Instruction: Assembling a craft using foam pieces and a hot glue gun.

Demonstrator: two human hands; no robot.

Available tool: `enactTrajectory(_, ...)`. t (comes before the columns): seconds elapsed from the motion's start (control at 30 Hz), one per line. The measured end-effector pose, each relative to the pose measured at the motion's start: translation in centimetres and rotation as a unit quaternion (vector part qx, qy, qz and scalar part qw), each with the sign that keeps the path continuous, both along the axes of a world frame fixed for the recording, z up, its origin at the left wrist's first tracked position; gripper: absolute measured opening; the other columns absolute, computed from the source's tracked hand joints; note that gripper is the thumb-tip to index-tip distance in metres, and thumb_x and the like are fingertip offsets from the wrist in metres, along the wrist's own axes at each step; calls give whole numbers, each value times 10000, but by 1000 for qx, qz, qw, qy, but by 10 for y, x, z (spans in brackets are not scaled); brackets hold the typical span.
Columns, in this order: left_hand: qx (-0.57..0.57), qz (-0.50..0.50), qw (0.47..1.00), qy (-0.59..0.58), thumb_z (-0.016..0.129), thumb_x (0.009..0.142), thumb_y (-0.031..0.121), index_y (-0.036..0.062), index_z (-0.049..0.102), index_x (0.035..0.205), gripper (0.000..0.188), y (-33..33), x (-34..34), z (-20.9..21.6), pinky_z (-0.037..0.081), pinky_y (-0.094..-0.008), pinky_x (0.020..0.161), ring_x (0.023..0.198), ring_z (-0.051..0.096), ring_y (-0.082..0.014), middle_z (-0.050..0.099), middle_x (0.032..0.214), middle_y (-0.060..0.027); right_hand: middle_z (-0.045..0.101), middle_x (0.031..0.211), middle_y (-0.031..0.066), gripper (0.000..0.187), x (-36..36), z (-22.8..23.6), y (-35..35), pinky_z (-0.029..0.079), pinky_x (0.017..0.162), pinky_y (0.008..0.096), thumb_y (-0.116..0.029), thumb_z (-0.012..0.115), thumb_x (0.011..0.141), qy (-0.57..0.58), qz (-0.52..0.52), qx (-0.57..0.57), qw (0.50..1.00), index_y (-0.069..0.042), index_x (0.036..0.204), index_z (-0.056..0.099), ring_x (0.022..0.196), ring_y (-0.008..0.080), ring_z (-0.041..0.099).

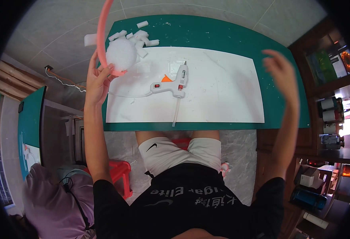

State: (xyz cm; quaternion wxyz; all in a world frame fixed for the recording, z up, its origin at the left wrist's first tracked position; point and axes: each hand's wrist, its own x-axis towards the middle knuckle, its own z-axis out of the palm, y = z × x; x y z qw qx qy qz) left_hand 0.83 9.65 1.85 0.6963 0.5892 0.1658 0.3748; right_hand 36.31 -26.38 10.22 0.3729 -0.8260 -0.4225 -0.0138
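My left hand (100,77) is closed on a pink curved strip (101,32) that rises past the top edge of the picture. Its lower end bends to the right beneath my fingers. Right beside those fingers is a rough white ball (121,54); I cannot tell whether it is attached to the strip. A white hot glue gun (169,85) with an orange trigger lies on the white sheet (223,95), a glue stick (176,111) poking out of its back end. Over the table's right side, my right hand (280,69) is raised with fingers apart, holding nothing.
Several white foam pieces (142,36) lie at the back left of the green table (207,32). The glue gun's cord (131,96) runs off leftward. A red stool (121,175) and lavender cloth (59,199) are at lower left. Shelves (322,155) line the right.
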Motion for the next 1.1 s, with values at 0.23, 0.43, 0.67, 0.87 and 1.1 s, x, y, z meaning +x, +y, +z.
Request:
enactTrajectory(0.23,-8,-21,1000,13,643,872,-27,51,240,1505,754,-11,0,1,591,-402,847,982,701,-262,680,1112,-191,589,902,107,423,-147,-112,96,480,697,319,-202,710,860,8,143,-18,990,-47,1245,624,792,198,574)
enactTrajectory(0.43,9,-32,997,63,663,855,-30,59,232,1520,797,-16,-13,-5,591,-383,831,932,700,-230,684,1084,-172,542,988,132,470,-172,-119,111,476,786,371,-205,739,839,-58,130,-22,989,-31,1254,604,872,285,565)
enactTrajectory(0.67,-22,-84,996,27,696,840,-30,61,227,1526,835,-38,6,-11,576,-354,861,992,683,-216,660,1138,-200,574,1140,123,543,-186,-83,129,495,872,323,-121,693,880,287,229,121,922,-53,1381,495,1024,205,592)
enactTrajectory(0.87,-9,-123,992,8,709,834,-26,72,210,1538,868,-59,22,-5,547,-359,930,1100,655,-243,617,1236,-242,629,1023,141,567,-191,-76,138,530,802,295,-129,704,873,340,220,194,893,-63,1392,486,919,190,647)
enactTrajectory(1.1,-8,-156,988,14,685,852,-20,66,191,1546,856,-58,21,-7,524,-374,965,1170,607,-238,541,1348,-231,604,970,78,577,-188,-71,129,492,792,262,-63,669,876,305,214,173,912,-53,1421,477,880,126,597)
